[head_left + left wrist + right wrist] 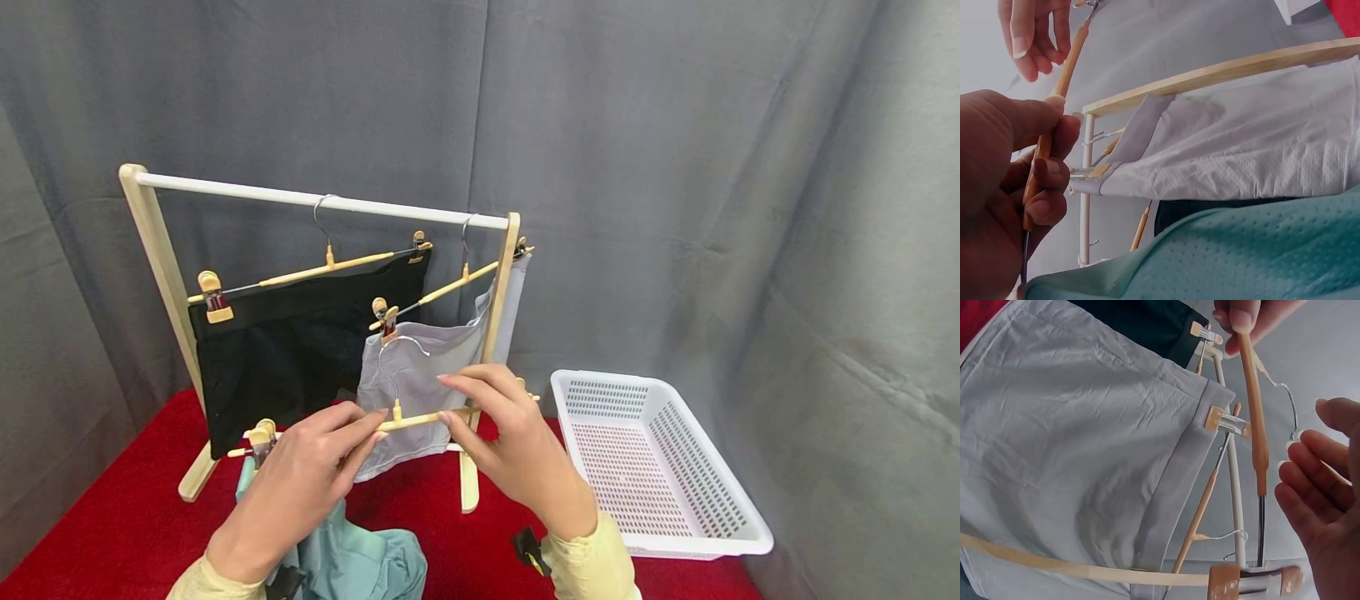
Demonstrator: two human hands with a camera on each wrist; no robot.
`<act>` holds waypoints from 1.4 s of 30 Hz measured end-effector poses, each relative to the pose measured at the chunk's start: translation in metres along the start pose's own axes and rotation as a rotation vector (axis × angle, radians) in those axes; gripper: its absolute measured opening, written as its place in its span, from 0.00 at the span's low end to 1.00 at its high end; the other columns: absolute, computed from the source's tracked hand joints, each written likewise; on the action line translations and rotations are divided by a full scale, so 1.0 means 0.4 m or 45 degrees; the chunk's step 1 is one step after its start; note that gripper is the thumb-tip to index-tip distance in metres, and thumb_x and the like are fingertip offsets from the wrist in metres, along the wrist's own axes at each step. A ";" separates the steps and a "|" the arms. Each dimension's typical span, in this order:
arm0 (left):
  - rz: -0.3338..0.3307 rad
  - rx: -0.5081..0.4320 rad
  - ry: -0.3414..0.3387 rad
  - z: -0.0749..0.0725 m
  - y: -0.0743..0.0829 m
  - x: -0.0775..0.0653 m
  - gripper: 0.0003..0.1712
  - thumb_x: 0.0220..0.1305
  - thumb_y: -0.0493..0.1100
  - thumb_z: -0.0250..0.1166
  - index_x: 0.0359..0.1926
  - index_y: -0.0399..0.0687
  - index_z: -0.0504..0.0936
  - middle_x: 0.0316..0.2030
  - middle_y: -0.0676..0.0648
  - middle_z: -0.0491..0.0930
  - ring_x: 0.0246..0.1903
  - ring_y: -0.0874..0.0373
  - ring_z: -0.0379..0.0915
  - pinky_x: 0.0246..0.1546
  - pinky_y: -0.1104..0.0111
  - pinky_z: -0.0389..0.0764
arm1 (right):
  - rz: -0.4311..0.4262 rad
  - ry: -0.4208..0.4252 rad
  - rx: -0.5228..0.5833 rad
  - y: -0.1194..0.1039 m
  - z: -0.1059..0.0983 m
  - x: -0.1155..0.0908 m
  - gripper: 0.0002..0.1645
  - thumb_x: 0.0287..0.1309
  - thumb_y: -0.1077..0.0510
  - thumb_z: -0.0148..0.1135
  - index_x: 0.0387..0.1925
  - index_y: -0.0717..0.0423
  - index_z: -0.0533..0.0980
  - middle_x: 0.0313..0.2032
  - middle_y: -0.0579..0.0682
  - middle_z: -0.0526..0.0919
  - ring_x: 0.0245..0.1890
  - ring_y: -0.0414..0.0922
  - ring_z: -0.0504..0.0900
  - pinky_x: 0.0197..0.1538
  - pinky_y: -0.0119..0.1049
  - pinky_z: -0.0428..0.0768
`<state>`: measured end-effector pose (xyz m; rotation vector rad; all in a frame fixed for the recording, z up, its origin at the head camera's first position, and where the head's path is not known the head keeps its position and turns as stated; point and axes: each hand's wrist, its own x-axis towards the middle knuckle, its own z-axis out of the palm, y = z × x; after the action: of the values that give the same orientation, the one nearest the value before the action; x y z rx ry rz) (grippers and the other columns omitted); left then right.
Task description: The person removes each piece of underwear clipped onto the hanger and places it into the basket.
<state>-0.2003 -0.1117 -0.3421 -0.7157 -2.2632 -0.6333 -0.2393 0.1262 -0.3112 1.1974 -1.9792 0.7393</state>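
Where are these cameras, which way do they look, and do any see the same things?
Head: on the head, looking forward and down at the clothes rack and white perforated basket; left fingers, right fingers and sleeves show.
Left wrist: on that wrist, looking at the held clip hanger and teal garment; both hands' fingers show.
Right wrist: on that wrist, looking at that hanger and the pale grey garment; both hands' fingers show.
Both wrist views share the hanger and grey garment.
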 end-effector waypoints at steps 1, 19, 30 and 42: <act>0.002 0.005 -0.006 0.001 0.002 0.001 0.25 0.42 0.42 0.74 0.46 0.50 0.82 0.33 0.57 0.77 0.26 0.70 0.66 0.25 0.79 0.74 | 0.006 -0.011 -0.013 0.000 0.002 0.000 0.26 0.54 0.55 0.62 0.56 0.51 0.72 0.49 0.47 0.74 0.45 0.38 0.70 0.41 0.28 0.76; 0.019 0.044 -0.063 0.025 0.021 0.003 0.26 0.41 0.41 0.74 0.47 0.51 0.82 0.35 0.56 0.77 0.30 0.70 0.67 0.30 0.79 0.75 | 0.169 -0.234 0.141 0.010 0.059 -0.007 0.24 0.56 0.47 0.59 0.54 0.48 0.73 0.50 0.43 0.76 0.49 0.36 0.71 0.43 0.25 0.76; 0.022 0.087 -0.080 0.024 0.028 0.002 0.26 0.40 0.39 0.74 0.46 0.49 0.82 0.35 0.54 0.78 0.31 0.68 0.69 0.32 0.77 0.76 | 0.196 -0.276 0.253 0.010 0.082 -0.003 0.17 0.54 0.48 0.61 0.45 0.49 0.76 0.40 0.41 0.78 0.40 0.30 0.75 0.37 0.23 0.76; -0.026 0.097 -0.130 0.029 0.034 0.006 0.26 0.39 0.40 0.74 0.45 0.50 0.82 0.32 0.55 0.77 0.27 0.69 0.66 0.27 0.79 0.74 | 0.179 -0.321 0.362 0.018 0.094 -0.007 0.11 0.55 0.52 0.60 0.40 0.49 0.76 0.38 0.43 0.78 0.38 0.30 0.76 0.41 0.24 0.76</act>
<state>-0.1985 -0.0939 -0.3448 -0.7033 -2.3775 -0.5277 -0.2551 0.1023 -0.3366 1.3830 -2.2375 1.0105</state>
